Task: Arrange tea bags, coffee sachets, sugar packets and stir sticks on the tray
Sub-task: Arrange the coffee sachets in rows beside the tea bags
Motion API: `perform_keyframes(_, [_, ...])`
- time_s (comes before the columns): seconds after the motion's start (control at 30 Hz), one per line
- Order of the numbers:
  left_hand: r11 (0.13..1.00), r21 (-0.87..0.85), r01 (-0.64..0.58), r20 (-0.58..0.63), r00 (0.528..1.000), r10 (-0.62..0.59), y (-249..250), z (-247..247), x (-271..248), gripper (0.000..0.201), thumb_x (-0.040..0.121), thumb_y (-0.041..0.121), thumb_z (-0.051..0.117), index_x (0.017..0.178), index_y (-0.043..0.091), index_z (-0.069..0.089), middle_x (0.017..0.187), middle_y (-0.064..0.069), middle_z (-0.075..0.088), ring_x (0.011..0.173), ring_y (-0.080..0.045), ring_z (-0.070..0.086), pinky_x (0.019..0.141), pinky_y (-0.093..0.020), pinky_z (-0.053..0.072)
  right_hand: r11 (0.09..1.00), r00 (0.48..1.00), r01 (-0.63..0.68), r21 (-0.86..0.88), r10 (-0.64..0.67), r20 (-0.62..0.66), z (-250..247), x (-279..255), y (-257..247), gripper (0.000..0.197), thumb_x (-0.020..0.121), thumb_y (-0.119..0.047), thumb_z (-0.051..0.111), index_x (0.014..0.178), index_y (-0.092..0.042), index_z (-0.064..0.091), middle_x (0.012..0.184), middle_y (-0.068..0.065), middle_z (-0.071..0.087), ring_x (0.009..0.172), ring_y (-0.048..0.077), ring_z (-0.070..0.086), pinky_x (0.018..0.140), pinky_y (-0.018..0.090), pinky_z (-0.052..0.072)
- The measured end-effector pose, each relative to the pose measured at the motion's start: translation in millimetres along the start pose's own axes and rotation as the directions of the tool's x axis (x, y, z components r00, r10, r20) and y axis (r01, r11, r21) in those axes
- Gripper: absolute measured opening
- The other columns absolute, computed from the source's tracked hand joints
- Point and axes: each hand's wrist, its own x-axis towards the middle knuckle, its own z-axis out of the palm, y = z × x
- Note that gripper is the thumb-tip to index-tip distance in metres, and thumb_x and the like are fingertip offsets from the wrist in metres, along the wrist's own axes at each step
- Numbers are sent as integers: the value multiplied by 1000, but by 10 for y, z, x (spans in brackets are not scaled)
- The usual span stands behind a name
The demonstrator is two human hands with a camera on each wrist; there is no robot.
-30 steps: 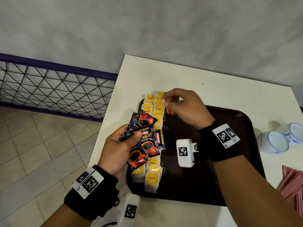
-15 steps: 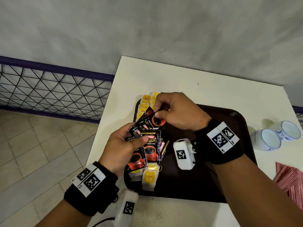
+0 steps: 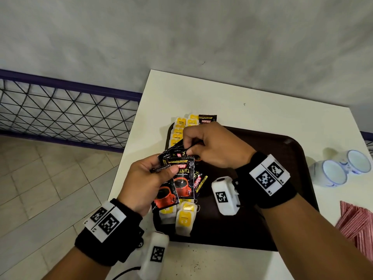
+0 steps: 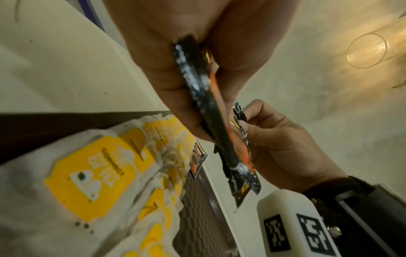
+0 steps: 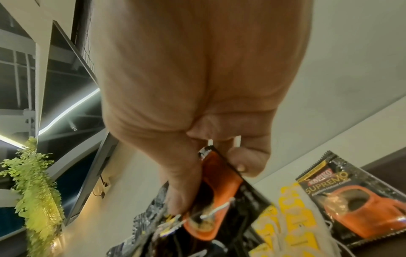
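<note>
My left hand (image 3: 164, 166) grips a fanned stack of black and orange coffee sachets (image 3: 181, 180) above the left side of the dark brown tray (image 3: 268, 209). My right hand (image 3: 186, 151) pinches the top edge of the uppermost sachet (image 5: 219, 189) in that stack. In the left wrist view the stack (image 4: 211, 111) shows edge-on, with the right hand (image 4: 279, 146) behind it. One coffee sachet (image 3: 207, 119) lies flat at the tray's far left corner. Yellow tea bags (image 3: 178, 131) lie in columns along the tray's left side, some of them (image 3: 184, 217) below the stack.
Two blue and white cups (image 3: 333, 171) stand on the white table (image 3: 242, 102) right of the tray. A red striped cloth (image 3: 359, 227) lies at the right edge. A dark metal railing (image 3: 60, 110) runs beyond the table's left edge, over a tiled floor.
My right hand came back from the tray's far left corner to the stack and pinched its top sachet. One sachet now lies flat at that corner.
</note>
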Motion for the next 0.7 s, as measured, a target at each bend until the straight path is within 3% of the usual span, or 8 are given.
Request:
perform_keyframes(0.13, [997, 82, -13, 18, 1000, 12, 25, -27, -16, 23, 87, -5, 68, 104, 8, 76, 93, -12, 79, 82, -27, 76, 70, -36, 60, 999, 997, -23, -24, 25, 69, 6, -21, -6, 15, 88, -1, 63, 88, -16, 60, 82, -4, 64, 75, 5, 60, 71, 31, 51])
perform_keyframes(0.23, [970, 234, -59, 43, 998, 50, 42, -50, -41, 23, 89, -2, 69, 104, 13, 78, 91, -5, 80, 86, -24, 77, 78, -39, 60, 995, 991, -19, -96, 32, 130, 27, -15, -60, 16, 90, -12, 64, 99, -25, 61, 87, -10, 62, 80, 4, 59, 73, 28, 50])
perform_keyframes(0.3, [956, 286, -69, 65, 997, 52, 54, -52, -60, 21, 90, 0, 70, 103, 15, 78, 90, -3, 80, 88, -27, 76, 82, -43, 61, 986, 990, 12, -165, 11, 138, 50, -7, -92, 12, 90, -18, 67, 99, -24, 62, 80, -8, 61, 72, 6, 55, 67, 27, 45])
perform_keyframes(0.4, [953, 297, -51, 62, 997, 34, 82, -65, -81, 20, 90, 1, 70, 102, 14, 78, 89, -5, 80, 89, -31, 76, 83, -46, 59, 982, 990, 44, -181, -18, 143, 73, -14, -103, 13, 88, -7, 64, 89, -19, 60, 70, -7, 60, 66, 4, 54, 62, 27, 44])
perform_keyframes(0.5, [959, 282, -42, 40, 999, 32, 101, -117, -74, 24, 89, -1, 69, 102, 17, 78, 90, -4, 80, 85, -25, 77, 79, -39, 60, 982, 982, 57, -182, -22, 189, 65, -53, -84, 21, 84, 5, 56, 88, -16, 59, 84, 3, 68, 77, 16, 63, 67, 37, 52])
perform_keyframes(0.6, [978, 207, -1, 9, 1000, -1, 100, -151, -58, 25, 90, -4, 68, 101, 16, 79, 88, -7, 80, 75, -23, 76, 73, -36, 59, 996, 978, 7, -92, 12, 210, 40, -86, -51, 21, 88, 8, 52, 91, -13, 56, 109, 3, 70, 94, 8, 68, 80, 39, 57])
perform_keyframes(0.7, [992, 115, 44, 12, 999, -46, 94, -137, -70, 25, 90, -4, 66, 102, 13, 78, 88, -11, 78, 70, -25, 73, 64, -34, 59, 999, 984, 1, -35, 6, 179, 49, -103, -18, 21, 91, 5, 51, 91, -15, 54, 115, 2, 69, 106, 7, 67, 87, 47, 57])
